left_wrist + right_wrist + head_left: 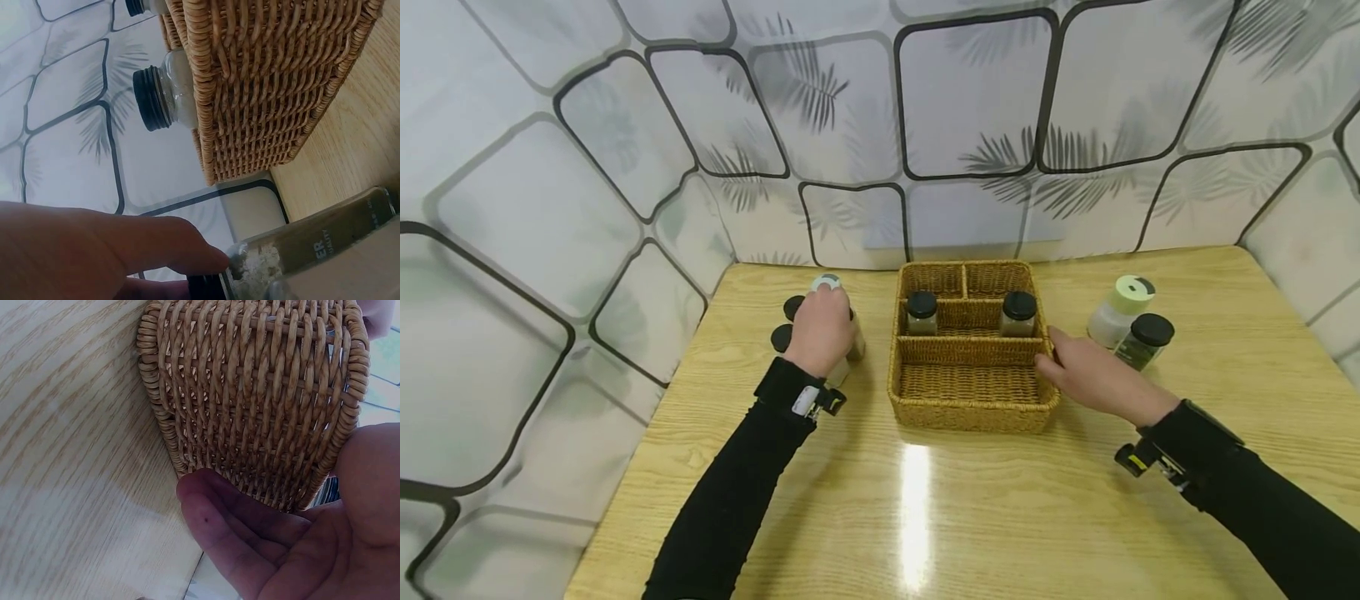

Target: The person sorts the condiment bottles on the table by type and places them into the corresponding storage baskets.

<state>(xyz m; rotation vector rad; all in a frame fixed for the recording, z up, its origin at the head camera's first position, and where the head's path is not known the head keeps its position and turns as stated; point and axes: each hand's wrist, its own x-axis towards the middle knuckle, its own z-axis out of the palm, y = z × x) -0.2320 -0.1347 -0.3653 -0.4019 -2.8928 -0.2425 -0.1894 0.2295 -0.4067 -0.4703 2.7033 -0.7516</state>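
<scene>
A wicker basket with several compartments stands on the table, two black-lidded glass jars in its middle row. To its left, my left hand is over a cluster of jars. The left wrist view shows its thumb and finger pinching the black lid of a spice jar with brownish contents and white lettering. My right hand holds the basket's right side, thumb at the rim. In the right wrist view its fingers lie against the outer wicker wall.
Beside my left hand are black-lidded jars and a pale-lidded one, partly hidden. Right of the basket stand a jar with a pale green lid and a black-lidded jar. A patterned cloth hangs behind the table.
</scene>
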